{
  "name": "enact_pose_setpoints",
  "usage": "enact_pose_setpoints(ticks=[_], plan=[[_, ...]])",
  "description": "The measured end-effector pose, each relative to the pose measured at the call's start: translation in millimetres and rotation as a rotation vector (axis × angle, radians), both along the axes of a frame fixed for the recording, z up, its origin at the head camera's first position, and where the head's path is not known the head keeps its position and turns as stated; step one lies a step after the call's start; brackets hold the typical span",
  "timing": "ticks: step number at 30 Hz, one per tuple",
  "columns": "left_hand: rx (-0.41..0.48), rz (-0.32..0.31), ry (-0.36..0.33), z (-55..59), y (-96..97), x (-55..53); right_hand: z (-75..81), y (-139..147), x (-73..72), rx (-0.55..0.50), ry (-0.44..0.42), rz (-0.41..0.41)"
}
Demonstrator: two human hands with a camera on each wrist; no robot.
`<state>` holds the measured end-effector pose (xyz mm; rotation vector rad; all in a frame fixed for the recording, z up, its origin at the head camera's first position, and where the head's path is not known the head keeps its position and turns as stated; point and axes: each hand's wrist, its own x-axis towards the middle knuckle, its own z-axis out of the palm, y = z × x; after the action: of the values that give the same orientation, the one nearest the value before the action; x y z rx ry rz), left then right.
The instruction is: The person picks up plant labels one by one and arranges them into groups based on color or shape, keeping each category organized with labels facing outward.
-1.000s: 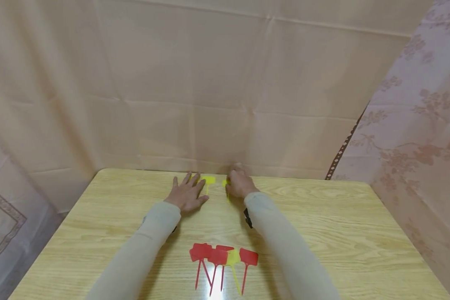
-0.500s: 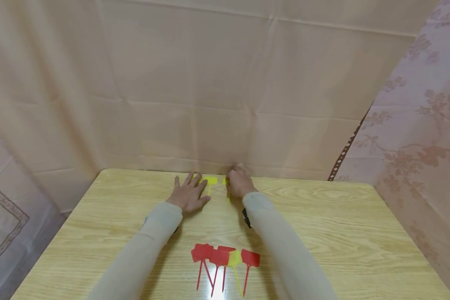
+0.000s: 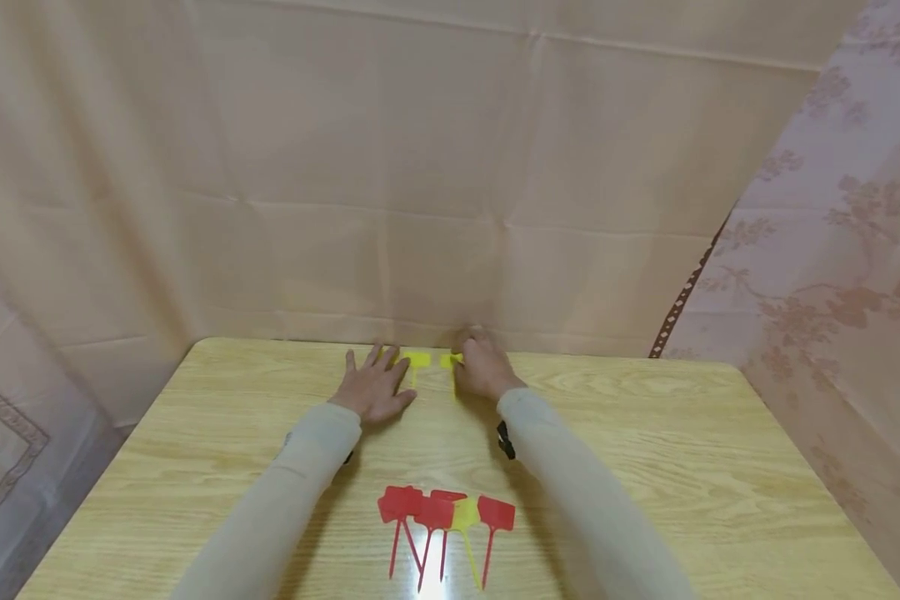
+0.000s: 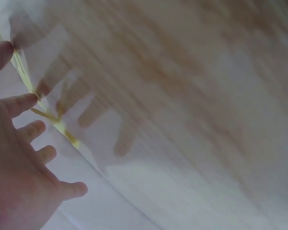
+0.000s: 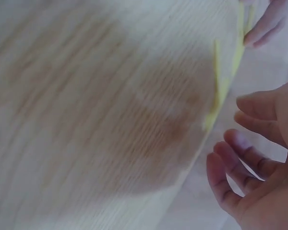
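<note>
Along the table's far edge lie yellow T-shaped plant labels. My left hand (image 3: pixel 372 389) rests with spread fingers among them, partly covering one at its fingertips. One yellow label (image 3: pixel 417 359) shows just right of those fingers, its stem toward me. Another yellow label (image 3: pixel 448 361) lies beside my right hand (image 3: pixel 487 367), partly hidden by it in the head view. In the right wrist view the right fingers (image 5: pixel 252 153) are loosely bent, with nothing between them, a little apart from the yellow label (image 5: pixel 218 91). The left wrist view shows left fingertips touching a yellow label (image 4: pixel 24 72).
Nearer me on the wooden table (image 3: pixel 645 467) lies an overlapping group of several red plant labels (image 3: pixel 435 512) with one yellow label (image 3: pixel 465 514) among them. A beige cloth (image 3: pixel 435 208) hangs right behind the far edge; a floral cloth (image 3: pixel 847 275) hangs on the right.
The right hand has shifted slightly right, its fingers coming off the yellow label, more of which now shows. The left hand stays in place.
</note>
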<state>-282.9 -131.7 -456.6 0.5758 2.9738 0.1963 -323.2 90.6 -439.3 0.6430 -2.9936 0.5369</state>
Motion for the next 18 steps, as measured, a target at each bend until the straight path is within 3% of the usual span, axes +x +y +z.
enact_pose_setpoints(ticks=[9, 18], plan=[[0.072, -0.029, 0.055, 2.5, 4.5, 0.8, 6.8, 18.6, 43.6, -0.006, -0.039, 0.129], [0.066, -0.104, 0.098, 5.1, 35.8, 2.7, 5.9, 37.7, 108.9, 0.005, -0.054, 0.236]])
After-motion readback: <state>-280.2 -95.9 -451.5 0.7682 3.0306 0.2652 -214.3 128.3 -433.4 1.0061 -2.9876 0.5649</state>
